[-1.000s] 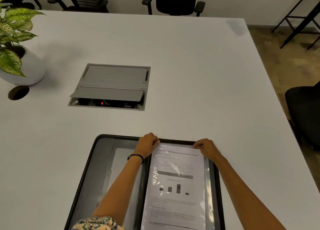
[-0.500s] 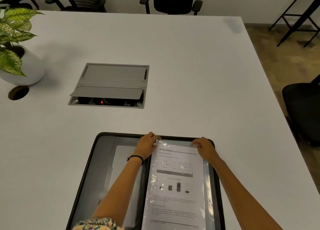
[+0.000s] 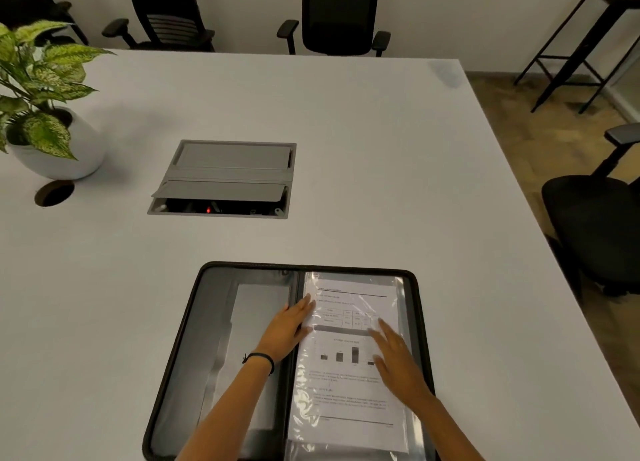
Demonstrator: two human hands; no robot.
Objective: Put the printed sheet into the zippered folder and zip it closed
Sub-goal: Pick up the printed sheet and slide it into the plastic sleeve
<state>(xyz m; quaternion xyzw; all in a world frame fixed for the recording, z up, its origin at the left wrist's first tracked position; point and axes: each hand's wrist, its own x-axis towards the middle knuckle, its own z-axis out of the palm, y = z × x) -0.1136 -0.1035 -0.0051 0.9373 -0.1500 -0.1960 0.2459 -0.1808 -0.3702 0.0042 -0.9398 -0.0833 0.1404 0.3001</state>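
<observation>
The black zippered folder lies open flat on the white table near me. The printed sheet, with a table and a bar chart on it, sits under a shiny clear sleeve on the folder's right half. My left hand lies flat with its fingers spread across the spine and the sheet's left edge. My right hand rests flat, fingers apart, on the right side of the sheet. Neither hand holds anything. The zipper runs open along the folder's rim.
A grey cable box with a half-raised lid is set into the table beyond the folder. A potted plant stands at the far left beside a round cable hole. Black chairs line the far and right edges.
Both hands have slid from the sheet's top corners down toward me and now lie flat on the sleeve. The view has tilted so the folder sits higher in frame.
</observation>
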